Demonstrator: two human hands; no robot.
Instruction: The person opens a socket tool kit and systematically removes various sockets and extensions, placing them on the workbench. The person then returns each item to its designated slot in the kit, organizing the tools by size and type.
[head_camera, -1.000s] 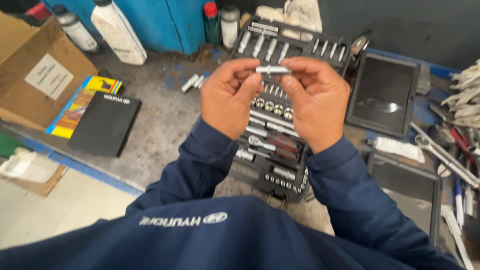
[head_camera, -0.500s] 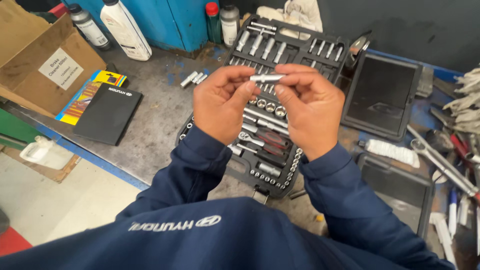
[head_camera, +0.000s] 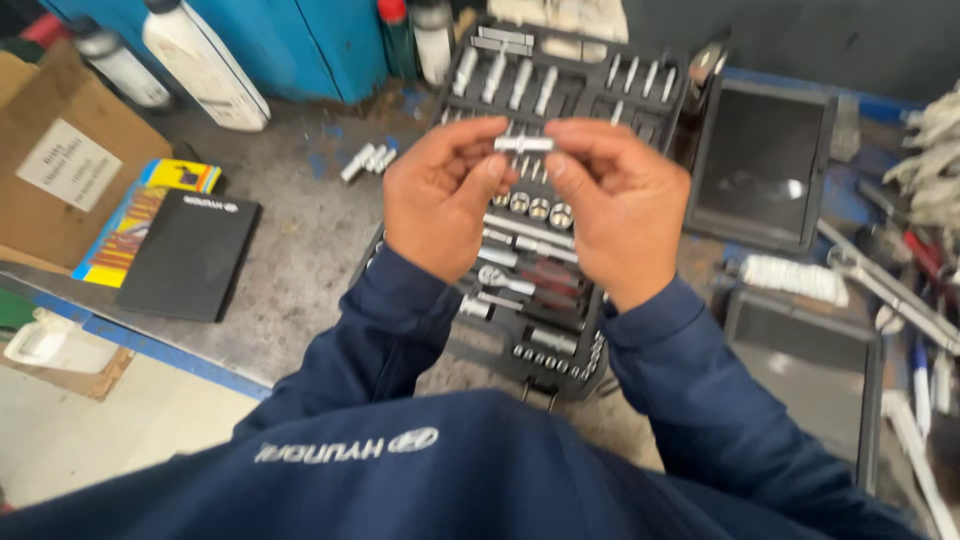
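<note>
At upper centre of the frame, your left hand (head_camera: 445, 200) and right hand (head_camera: 620, 215) both pinched a small silver socket piece (head_camera: 523, 144) by its ends, above the open black socket-set case (head_camera: 560, 90).

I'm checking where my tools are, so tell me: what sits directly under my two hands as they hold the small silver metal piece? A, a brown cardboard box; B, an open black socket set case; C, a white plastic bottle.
B: both the left hand and right hand pinch the small silver metal piece above the open black socket set case.
</note>
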